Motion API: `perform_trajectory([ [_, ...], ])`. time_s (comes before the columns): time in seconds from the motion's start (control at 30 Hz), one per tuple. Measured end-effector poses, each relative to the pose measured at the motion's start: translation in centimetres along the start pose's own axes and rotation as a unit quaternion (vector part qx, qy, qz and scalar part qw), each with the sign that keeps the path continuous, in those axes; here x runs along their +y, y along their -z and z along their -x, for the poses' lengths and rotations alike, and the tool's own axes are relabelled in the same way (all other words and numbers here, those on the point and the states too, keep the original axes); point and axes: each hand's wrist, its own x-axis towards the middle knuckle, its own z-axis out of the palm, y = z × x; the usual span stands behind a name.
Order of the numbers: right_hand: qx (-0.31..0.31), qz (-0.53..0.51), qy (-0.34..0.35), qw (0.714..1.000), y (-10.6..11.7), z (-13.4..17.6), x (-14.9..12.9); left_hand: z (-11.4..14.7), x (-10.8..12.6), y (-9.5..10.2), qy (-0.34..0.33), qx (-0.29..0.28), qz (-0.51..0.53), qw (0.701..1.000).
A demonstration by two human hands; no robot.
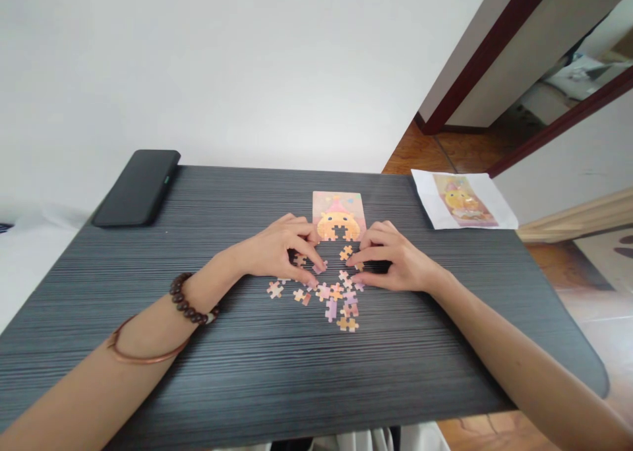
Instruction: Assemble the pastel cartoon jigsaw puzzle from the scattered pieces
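A partly joined jigsaw puzzle [337, 204] lies on the table, showing the top of a yellow character in a pink hat, with a notched gap along its lower edge. Loose puzzle pieces [324, 291] in pink, purple and orange are scattered just below it. My left hand [281, 248] rests over the left side of these pieces, thumb and index finger apart around a purple piece [320, 266]. On the other side, my right hand [393, 258] has its thumb and index finger apart, close to an orange piece [346, 252]. Some pieces are partly hidden under both hands.
The dark grained table [277, 372] stands against a white wall. A black power-bank-like block [138, 188] lies at the back left. At the back right, a white sheet [494, 197] carries a picture of the yellow character. Beyond it is a doorway.
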Motion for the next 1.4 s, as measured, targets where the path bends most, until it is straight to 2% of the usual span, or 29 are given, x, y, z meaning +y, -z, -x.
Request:
perform_trajectory([
  [0.23, -0.049, -0.030, 0.004, 0.998, 0.8, 0.4, 0.7, -0.1, 0.2, -0.1, 0.016, 0.002, 0.006, 1.000],
  [0.73, -0.080, -0.091, -0.007, 0.993, 0.4, -0.1, -0.5, -0.2, 0.3, 0.1, 0.020, -0.019, -0.006, 1.000],
  [0.93, -0.057, -0.069, -0.011, 0.996, 0.2, 0.1, -0.4, -0.1, 0.2, -0.1, 0.023, 0.008, 0.009, 1.000],
  [1.07, -0.048, -0.028, -0.006, 0.998, -0.1, 0.1, -1.3, -0.1, 0.2, -0.2, 0.017, 0.011, 0.000, 1.000],
  [1.27, -0.086, 0.007, 0.023, 0.996, -0.9, -0.5, -3.4, -0.2, 0.3, -0.2, 0.017, 0.016, -0.003, 1.000],
  [1.4, -0.061, 0.023, 0.002, 0.998, -0.9, -0.3, -2.3, -0.1, 0.4, -0.2, 0.009, 0.015, -0.008, 1.000],
])
